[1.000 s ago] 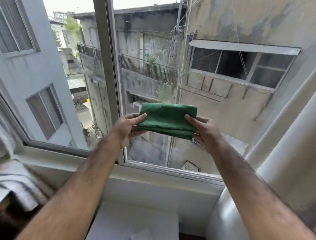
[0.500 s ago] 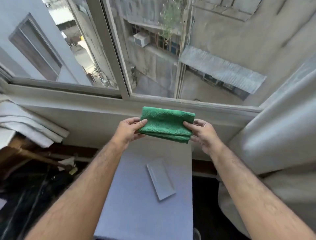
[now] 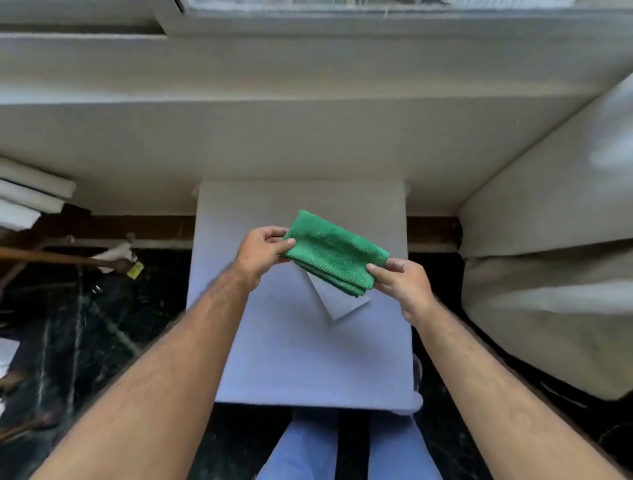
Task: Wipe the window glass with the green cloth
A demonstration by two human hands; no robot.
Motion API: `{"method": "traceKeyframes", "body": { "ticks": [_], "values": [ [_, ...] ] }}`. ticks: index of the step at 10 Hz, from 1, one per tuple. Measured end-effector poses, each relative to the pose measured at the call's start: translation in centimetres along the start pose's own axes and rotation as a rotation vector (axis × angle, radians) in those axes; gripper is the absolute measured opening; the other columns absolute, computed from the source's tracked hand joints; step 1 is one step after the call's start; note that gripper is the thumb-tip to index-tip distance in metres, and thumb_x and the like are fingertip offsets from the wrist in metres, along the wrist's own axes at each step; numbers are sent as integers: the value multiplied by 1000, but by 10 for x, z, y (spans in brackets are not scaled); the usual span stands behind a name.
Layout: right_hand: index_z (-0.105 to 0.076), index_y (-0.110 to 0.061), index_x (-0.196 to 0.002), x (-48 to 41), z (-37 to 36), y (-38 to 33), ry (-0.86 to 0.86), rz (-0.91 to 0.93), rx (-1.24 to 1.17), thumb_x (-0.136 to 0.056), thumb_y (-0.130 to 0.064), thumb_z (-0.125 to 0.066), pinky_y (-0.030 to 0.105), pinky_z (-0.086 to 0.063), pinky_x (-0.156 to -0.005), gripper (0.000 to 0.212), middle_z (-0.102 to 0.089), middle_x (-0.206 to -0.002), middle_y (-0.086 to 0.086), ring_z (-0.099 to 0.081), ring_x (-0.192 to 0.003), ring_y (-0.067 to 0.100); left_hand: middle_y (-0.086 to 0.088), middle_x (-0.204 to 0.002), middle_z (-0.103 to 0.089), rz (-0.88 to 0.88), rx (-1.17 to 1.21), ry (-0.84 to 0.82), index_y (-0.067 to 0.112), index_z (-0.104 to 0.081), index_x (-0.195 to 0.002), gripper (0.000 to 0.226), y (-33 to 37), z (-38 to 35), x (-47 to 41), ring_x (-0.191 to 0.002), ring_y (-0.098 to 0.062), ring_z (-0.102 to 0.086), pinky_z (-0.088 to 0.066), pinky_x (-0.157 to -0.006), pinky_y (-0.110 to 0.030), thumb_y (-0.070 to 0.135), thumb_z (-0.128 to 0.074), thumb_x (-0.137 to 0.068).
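A folded green cloth (image 3: pixel 334 251) hangs between both hands above a pale grey-blue table (image 3: pixel 274 349). My left hand (image 3: pixel 262 251) pinches its left end and my right hand (image 3: pixel 402 284) pinches its lower right corner. The cloth tilts down to the right. Only a thin strip of the window glass (image 3: pixel 376 2) and its white frame (image 3: pixel 308 24) shows along the top edge of the view.
A flat white card (image 3: pixel 337 303) lies on the table, partly under the cloth. A pale curtain (image 3: pixel 548 257) hangs on the right. A wide white sill and wall (image 3: pixel 274 120) run across the back. Dark floor with wooden clutter (image 3: pixel 68 260) lies left.
The view has swung down from the window to the table. Both hands kept hold of the cloth and lowered it over the table, the right end dropping lower.
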State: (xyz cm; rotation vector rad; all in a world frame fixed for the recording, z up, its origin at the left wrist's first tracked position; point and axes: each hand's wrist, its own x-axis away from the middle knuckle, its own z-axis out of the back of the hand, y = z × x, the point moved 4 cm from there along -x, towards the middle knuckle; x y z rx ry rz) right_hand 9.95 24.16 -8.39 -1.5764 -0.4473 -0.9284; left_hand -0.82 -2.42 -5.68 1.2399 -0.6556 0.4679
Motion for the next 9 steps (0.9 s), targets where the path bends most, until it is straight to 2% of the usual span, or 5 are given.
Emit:
{"method": "traceKeyframes", "body": {
  "ticks": [1, 2, 4, 7, 9],
  "values": [
    [-74, 0, -104, -20, -2, 43, 29, -83, -14, -95, 1, -74, 19, -66, -71, 9, -77, -91, 9, -75, -71, 8, -10, -95, -71, 13, -67, 28, 1, -67, -112, 20, -27, -9, -33, -88, -24, -70, -63, -65, -19, -5, -70, -94],
    [-68, -14, -70, -37, -7, 81, 64, -155, -4, -92, 0, -77, 20, -67, -75, 27, -73, -74, -1, -73, -66, 4, -13, -108, -74, -9, -226, 69, 0, -70, -121, 28, -46, -18, -61, -95, -24, -72, -64, -75, -25, -1, -72, -93],
    [-75, -5, -78, -58, -19, 135, 175, -251, 40, -88, -4, -84, 16, -65, -66, 13, -82, -97, 16, -81, -81, 18, -9, -122, -76, -68, -444, 52, 7, -74, -125, 35, -71, -45, -91, -108, -20, -72, -59, -104, -38, 10, -79, -90],
    [-70, -10, -86, -56, -23, 122, 261, -147, 554, -90, -38, -83, 16, -44, -41, 31, -76, -71, 5, -65, -46, 8, -8, -138, -67, -223, -624, 129, 9, -65, -138, 41, -84, -59, -85, -121, -20, -64, -45, -108, -23, 7, -68, -98],
    [-64, -13, -115, -41, -20, 64, 237, 164, 995, -100, -54, -63, 29, -47, -62, 44, -72, -104, 6, -65, -87, 21, -7, -157, -50, -464, -944, 36, 9, -48, -151, 56, -63, -57, -55, -146, -23, -42, -34, -126, -41, 25, -65, -101]
  ]
}}
